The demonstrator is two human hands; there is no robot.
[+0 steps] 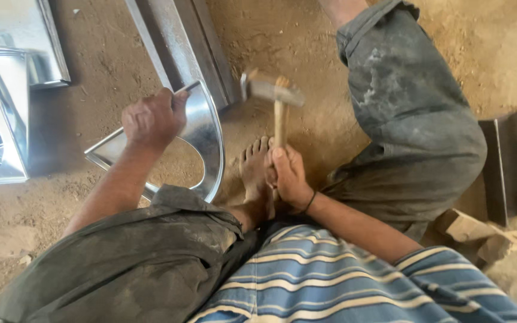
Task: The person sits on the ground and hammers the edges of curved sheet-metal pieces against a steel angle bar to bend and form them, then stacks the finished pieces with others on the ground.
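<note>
On dirt floor: left hand (151,121) clamps curved metal sheet (201,134); right hand (289,176) grips hammer (275,96) beside it.

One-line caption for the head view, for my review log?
Seated on sandy ground, a person steadies a curved sheet-metal piece with the left hand while the right hand grips a wooden-handled hammer.

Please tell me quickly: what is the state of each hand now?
Left hand: closed, holding the curved sheet-metal piece.
Right hand: closed around the wooden handle of a hammer.
</note>
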